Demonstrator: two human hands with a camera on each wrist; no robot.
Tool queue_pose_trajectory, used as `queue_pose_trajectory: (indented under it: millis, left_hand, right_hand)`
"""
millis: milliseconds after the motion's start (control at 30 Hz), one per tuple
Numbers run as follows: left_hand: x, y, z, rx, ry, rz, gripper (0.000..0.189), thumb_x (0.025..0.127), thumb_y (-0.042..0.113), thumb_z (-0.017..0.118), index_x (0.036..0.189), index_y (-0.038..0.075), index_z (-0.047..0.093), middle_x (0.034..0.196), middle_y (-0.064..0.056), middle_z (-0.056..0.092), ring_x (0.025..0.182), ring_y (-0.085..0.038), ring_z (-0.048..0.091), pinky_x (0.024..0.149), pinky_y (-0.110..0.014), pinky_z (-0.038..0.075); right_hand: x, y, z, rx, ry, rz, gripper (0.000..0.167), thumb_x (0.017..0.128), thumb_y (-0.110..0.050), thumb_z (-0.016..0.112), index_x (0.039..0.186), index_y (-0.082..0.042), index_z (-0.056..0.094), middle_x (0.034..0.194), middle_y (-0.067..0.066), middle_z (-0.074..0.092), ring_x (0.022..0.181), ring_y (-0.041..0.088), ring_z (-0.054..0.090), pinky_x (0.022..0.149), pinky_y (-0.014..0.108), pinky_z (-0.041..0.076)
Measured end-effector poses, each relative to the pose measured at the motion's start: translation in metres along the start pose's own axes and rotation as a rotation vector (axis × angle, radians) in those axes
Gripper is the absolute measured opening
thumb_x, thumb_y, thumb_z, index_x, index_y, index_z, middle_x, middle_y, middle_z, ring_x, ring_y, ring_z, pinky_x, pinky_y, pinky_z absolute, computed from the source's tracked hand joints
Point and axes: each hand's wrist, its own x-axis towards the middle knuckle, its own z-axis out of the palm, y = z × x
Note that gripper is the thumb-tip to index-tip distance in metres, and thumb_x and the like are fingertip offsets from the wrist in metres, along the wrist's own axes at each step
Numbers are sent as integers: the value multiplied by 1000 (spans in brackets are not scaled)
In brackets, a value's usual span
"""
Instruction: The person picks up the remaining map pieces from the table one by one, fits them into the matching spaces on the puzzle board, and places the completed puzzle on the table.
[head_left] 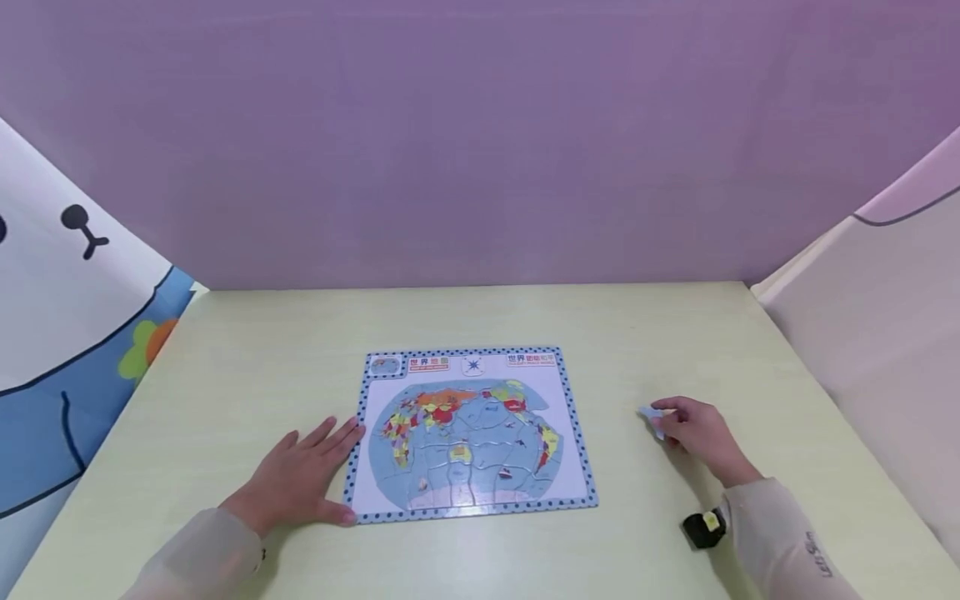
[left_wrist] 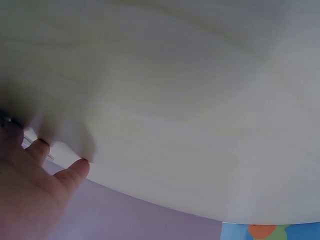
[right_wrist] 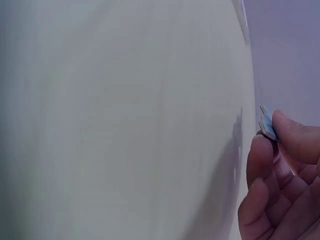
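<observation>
A world map jigsaw puzzle [head_left: 480,446] in a dotted blue-and-white frame lies flat on the table. White backing shows in a notch at the map's upper right edge. My left hand [head_left: 300,475] rests at the puzzle's left side, fingers spread, with fingertips and thumb touching the frame; the left wrist view shows part of this hand [left_wrist: 35,185]. To the right of the puzzle, my right hand [head_left: 697,433] pinches a small light-blue jigsaw piece [head_left: 651,415] between thumb and fingers. In the right wrist view, the piece [right_wrist: 268,125] is seen nearly edge-on, above the tabletop.
The pale wooden table [head_left: 300,333] ends at a purple backdrop [head_left: 480,150]. Printed fabric panels [head_left: 67,317] stand at the left, and a pale panel [head_left: 885,308] at the right. A black wrist device [head_left: 703,529] sits by the right sleeve.
</observation>
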Motion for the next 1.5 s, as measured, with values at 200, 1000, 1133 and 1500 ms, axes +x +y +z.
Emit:
queue_pose_trajectory:
  millis: [200,1000,1133,1500]
  left_hand:
    - [5,6,-6,-28,-50,1,112,66,72,68,148,4,33,154,-12,30,140,-40,23,102,-69,24]
    - [7,6,-10,24,-57,-21,112,65,70,70,149,6,32,154,-11,30,140,-39,24,103,-68,25]
    - [7,5,-8,32,-52,-33,111,65,69,72,149,7,33,154,-10,30,141,-38,24,103,-68,25]
    - [3,6,-4,2,-78,-63,113,64,68,73,149,8,32,155,-8,30,142,-37,22,104,-67,23]
  right_hand:
    - [6,-15,16,-9,-28,-3,29,92,-6,61,115,11,59,69,3,57,59,17,51,51,25,43]
    - [35,-74,71,-51,-139,-98,21,87,1,65,107,6,66,79,6,58,66,16,53,57,22,48]
    - [35,-78,77,-63,-143,-84,17,86,3,66,102,5,69,83,7,61,72,17,55,61,24,50]
    - [36,-83,94,-164,-141,-82,16,84,2,69,100,3,70,83,6,64,73,17,55,67,28,49]
